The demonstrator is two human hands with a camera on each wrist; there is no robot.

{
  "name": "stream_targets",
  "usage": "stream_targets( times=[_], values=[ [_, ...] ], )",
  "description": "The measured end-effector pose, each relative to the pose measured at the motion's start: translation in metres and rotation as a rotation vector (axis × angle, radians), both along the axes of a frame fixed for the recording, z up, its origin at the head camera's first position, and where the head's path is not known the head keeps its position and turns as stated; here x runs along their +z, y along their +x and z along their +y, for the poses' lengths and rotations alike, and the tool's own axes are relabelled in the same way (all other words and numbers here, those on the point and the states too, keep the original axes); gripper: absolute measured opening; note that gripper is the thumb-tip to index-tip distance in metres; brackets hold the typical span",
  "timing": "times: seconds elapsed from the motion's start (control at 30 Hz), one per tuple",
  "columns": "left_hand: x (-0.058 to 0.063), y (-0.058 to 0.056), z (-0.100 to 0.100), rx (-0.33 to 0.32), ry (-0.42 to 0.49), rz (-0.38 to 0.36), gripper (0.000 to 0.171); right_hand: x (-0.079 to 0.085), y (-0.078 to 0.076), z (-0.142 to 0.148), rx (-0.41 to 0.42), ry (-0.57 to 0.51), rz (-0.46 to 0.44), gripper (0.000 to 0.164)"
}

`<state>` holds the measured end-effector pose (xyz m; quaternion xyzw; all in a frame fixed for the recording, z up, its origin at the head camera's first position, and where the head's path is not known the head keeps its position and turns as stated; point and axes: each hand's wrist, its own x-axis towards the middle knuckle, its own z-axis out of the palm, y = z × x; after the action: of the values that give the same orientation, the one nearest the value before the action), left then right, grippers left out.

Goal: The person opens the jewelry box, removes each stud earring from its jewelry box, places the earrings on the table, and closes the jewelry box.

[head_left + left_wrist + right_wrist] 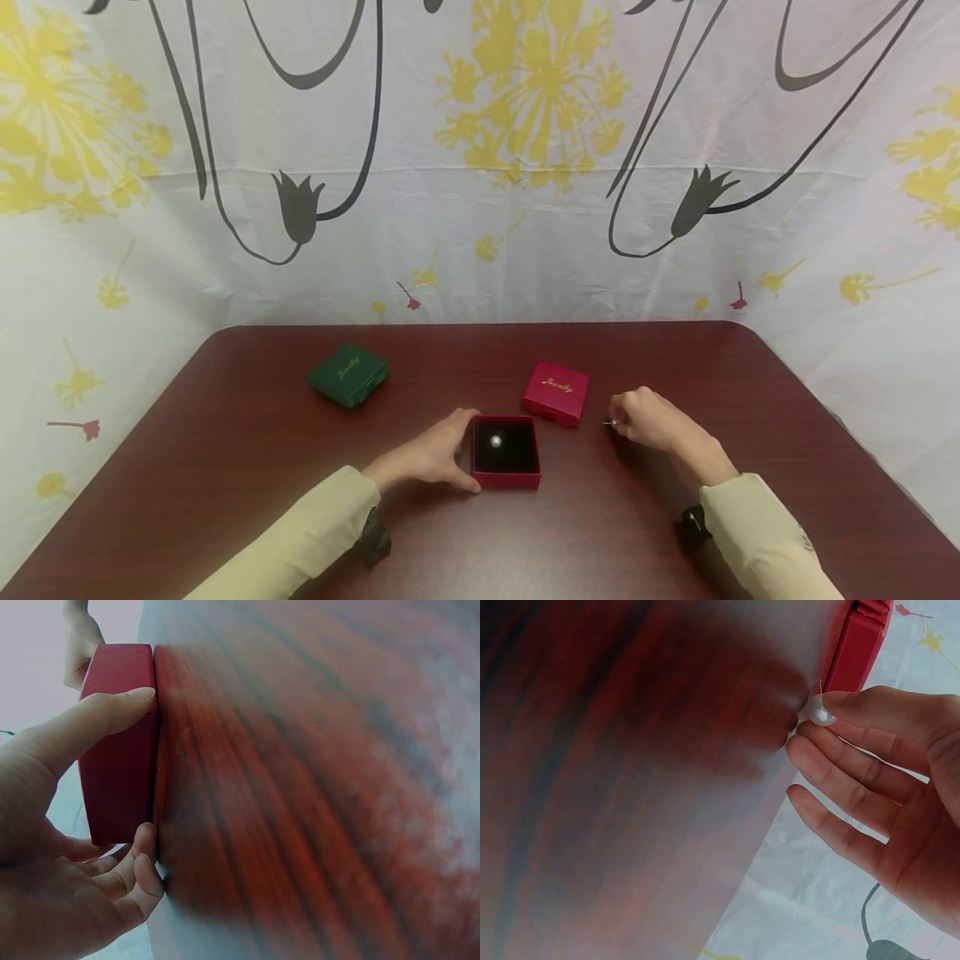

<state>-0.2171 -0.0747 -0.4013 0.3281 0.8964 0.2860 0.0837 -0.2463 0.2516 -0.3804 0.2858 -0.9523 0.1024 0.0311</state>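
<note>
Sleeves (761,529) foremost, left grip (429,454) clasps a box (507,481); rightward, right grip (654,420) pinches a stud (820,711). Likely light, slippery: hold its pearl (823,715).

Green box (349,375) on the dark table (217,450), flower-printed cloth (408,108) behind

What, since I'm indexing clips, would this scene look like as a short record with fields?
Surface: dark reddish wooden table
Left hand: grips the open red box, thumb on its near side
Box interior: black, with one white pearl left of centre
Right hand: pinches a second pearl with a thin pin, to the right of the boxes
Other boxes: green box at far left; red "Jewelry" box just beyond the open one, to its right
Backdrop: white cloth with yellow and grey flower prints
</note>
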Motion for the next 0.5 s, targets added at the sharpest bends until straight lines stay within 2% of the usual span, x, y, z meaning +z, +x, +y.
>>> stream_targets(
  times=[0.5],
  values=[
    [-0.0019, -0.0022, 0.0002, -0.005, 0.019, -0.014, 0.085, 0.0009, -0.0020, -0.0022, -0.017, 0.008, -0.044, 0.011]
  ],
)
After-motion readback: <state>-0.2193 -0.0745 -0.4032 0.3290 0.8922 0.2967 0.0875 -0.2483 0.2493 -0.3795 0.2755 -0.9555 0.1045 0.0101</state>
